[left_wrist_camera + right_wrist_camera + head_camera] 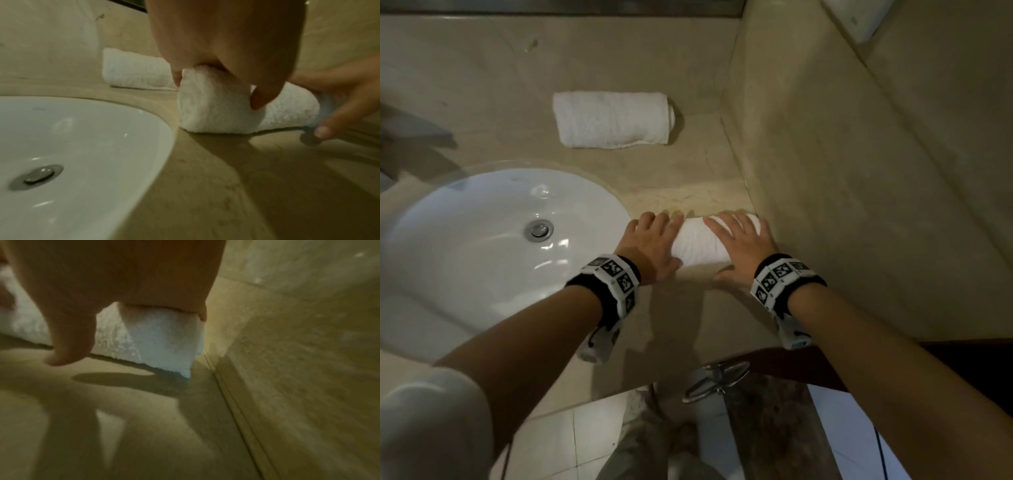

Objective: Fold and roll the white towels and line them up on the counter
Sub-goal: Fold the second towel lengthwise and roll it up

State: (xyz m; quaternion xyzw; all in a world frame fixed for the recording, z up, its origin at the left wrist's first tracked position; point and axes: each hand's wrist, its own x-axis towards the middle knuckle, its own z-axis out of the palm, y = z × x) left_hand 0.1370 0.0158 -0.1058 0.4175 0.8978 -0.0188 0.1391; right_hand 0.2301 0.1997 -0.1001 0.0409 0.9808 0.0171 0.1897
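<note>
A white rolled towel [698,246] lies on the beige counter [671,178], its right end close to the side wall. My left hand [654,240] grips the roll's left end, fingers curled over the top and thumb against the near side, as the left wrist view shows [226,40]. My right hand [739,240] rests flat on the right half with straight, spread fingers and its thumb down by the counter. A second rolled towel [613,120] lies farther back on the counter, apart from both hands.
A white sink basin [465,274] with a metal drain [538,230] fills the counter's left, its rim just left of my left hand. The beige side wall [859,171] bounds the right. A metal ring [715,380] hangs below the front edge.
</note>
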